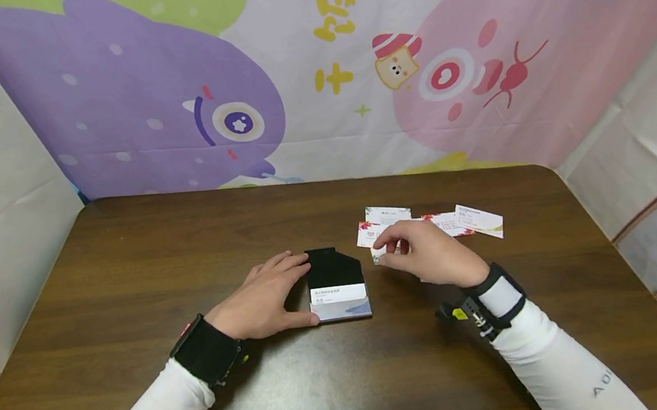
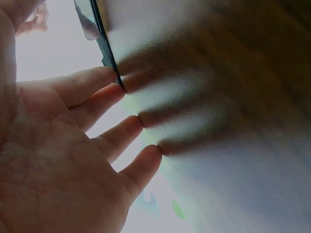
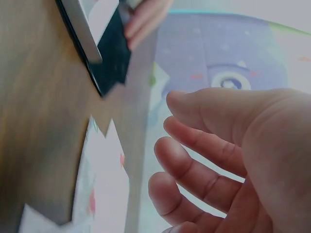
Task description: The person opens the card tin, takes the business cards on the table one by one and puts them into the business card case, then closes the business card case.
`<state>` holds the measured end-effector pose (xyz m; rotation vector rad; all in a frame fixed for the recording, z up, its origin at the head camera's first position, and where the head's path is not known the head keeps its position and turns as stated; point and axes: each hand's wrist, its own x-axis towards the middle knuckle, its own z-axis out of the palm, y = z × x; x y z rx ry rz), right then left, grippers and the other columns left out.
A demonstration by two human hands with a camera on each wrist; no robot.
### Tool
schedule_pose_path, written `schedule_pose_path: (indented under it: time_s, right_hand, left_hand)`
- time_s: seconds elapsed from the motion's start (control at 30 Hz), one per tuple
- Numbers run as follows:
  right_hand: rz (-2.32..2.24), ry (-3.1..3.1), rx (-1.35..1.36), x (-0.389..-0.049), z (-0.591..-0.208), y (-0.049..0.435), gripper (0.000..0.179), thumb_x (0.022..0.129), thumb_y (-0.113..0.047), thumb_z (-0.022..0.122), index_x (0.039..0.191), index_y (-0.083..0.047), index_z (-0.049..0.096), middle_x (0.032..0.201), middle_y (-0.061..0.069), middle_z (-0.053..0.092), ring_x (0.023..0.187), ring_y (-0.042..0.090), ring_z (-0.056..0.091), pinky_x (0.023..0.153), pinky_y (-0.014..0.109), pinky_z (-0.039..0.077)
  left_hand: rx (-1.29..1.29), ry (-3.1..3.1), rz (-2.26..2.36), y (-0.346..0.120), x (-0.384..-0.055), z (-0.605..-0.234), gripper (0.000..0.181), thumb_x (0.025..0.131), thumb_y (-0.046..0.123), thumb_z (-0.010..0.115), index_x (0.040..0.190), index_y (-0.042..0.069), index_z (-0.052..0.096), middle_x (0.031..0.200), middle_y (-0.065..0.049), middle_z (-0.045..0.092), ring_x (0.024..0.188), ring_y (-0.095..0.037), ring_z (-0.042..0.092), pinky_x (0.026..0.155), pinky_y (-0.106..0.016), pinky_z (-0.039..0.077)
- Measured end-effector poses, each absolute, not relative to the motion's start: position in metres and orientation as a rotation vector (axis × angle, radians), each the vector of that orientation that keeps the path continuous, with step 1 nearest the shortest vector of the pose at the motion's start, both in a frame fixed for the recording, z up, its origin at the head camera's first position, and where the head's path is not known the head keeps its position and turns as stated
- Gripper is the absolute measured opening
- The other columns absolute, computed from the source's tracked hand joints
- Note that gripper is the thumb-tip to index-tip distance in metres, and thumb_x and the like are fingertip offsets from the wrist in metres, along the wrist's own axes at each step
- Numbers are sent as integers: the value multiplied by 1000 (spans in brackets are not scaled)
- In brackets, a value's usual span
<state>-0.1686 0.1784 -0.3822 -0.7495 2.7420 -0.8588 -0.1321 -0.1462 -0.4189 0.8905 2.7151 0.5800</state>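
A black card case [image 1: 334, 270] lies unfolded on the table, with a white business card [image 1: 338, 294] showing in its lower half. My left hand [image 1: 263, 299] rests on the table at the case's left side. Its thumb touches the lower left edge, and its fingers reach out fairly straight to the upper left. In the left wrist view several fingertips [image 2: 151, 150] press on the tabletop. Over the loose cards hovers my right hand [image 1: 431, 251], its fingers loosely bent. Nothing shows between those fingers [image 3: 170, 158] in the right wrist view.
Several loose business cards lie to the right of the case: a white one [image 1: 388, 214] at the back, a red-patterned one [image 1: 445, 221], and a tilted one [image 1: 482, 220] at the far right. A cartoon-printed cloth [image 1: 326, 131] hangs behind the brown table [image 1: 184, 221].
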Motion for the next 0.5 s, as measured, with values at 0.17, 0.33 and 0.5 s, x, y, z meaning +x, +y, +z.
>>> schedule_pose_path:
  time_s: [0.17,0.33,0.5]
  right_hand:
    - [-835,2818,-677,-174,-374,202,20,97,-17,78,115,-8,78,91,-2,67,84,19,59,73,37,50]
    - [-786,2899,-606,-181,-368,231,23,97,-17,79,118,-8,78,98,2,70,88,21,61,71,37,51]
    - [-728,2944,-497,-188,-367,260,30,98,-22,78,124,-7,76,104,7,72,91,26,61,73,39,50]
  left_hand:
    - [895,2721,575,-147,-132,-419,94,90,58,80,158,1,49,167,-14,40,158,-40,25,120,-66,28]
    - [898,2720,576,-147,-132,-420,94,90,58,80,158,1,49,167,-14,40,158,-41,25,120,-66,28]
    - [899,2715,579,-146,-132,-419,94,90,57,80,158,1,48,167,-14,39,158,-41,25,120,-67,28]
